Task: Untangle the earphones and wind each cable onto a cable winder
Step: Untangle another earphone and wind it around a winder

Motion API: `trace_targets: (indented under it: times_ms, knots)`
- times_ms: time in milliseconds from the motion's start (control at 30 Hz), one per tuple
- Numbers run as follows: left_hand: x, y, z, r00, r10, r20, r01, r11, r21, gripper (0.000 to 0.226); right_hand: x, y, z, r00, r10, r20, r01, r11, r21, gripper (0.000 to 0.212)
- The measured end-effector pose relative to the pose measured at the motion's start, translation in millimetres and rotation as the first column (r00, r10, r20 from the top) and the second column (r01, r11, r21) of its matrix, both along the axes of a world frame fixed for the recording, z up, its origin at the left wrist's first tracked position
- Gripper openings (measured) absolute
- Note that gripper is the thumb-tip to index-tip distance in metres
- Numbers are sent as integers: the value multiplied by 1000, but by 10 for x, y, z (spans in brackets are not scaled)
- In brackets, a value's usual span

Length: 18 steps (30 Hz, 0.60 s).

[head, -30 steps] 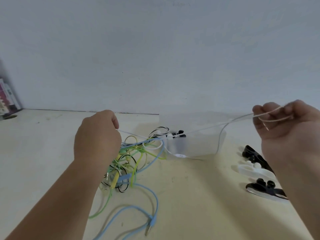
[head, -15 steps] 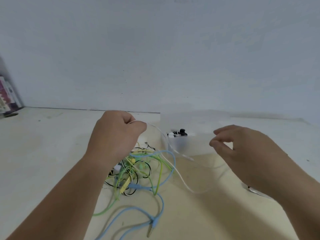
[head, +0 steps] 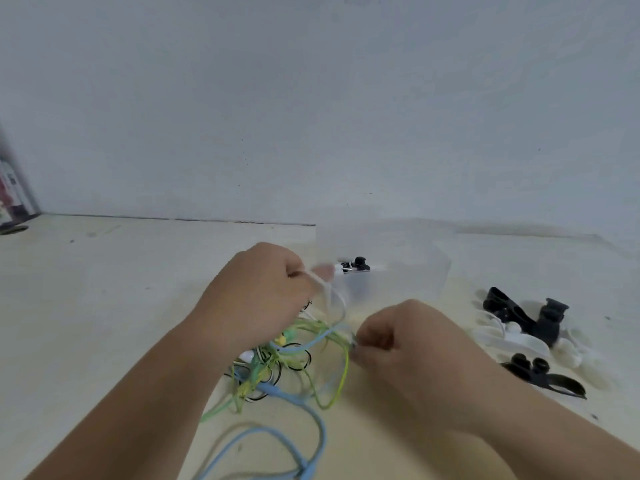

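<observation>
Since half a second ago the right hand (head: pixel 398 344) has dropped from beside the clear box (head: pixel 408 268) to the tangle of earphone cables (head: pixel 277 365), and the white cable (head: pixel 334 299) hangs shorter. At 9 o'clock of the frame, books (head: pixel 12 192) stand against the wall. Next, the left hand (head: pixel 259 292) is fisted, gripping the white cable, which drops from its knuckles into the tangle at its 5 o'clock. That tangle lies on the table (head: pixel 104 306), a blue cable (head: pixel 320 424) trailing toward 6 o'clock. At the tangle's 3 o'clock edge the right hand pinches strands; which strand is too blurred to tell. Black and white cable winders (head: pixel 509 310) lie at 3 o'clock of that hand
</observation>
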State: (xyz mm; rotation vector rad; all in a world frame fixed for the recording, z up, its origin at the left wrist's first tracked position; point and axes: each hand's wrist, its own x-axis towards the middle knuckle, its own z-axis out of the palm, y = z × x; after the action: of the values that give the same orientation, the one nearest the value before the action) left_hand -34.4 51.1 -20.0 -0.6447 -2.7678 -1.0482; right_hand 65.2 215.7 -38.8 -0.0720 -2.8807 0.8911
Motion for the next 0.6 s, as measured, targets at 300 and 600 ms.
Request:
trace_targets:
  times_ms: [300, 600]
  knots:
    - [-171, -183, 40, 982, 121, -144, -142, 979, -145, 34, 74, 360, 401, 848, -400, -347, 81, 746, -661, 20]
    - [-187, -236, 40, 969, 224, -105, -228, 973, -36, 25, 44, 365, 488, 950, -102, -297, -285, 119, -951, 20]
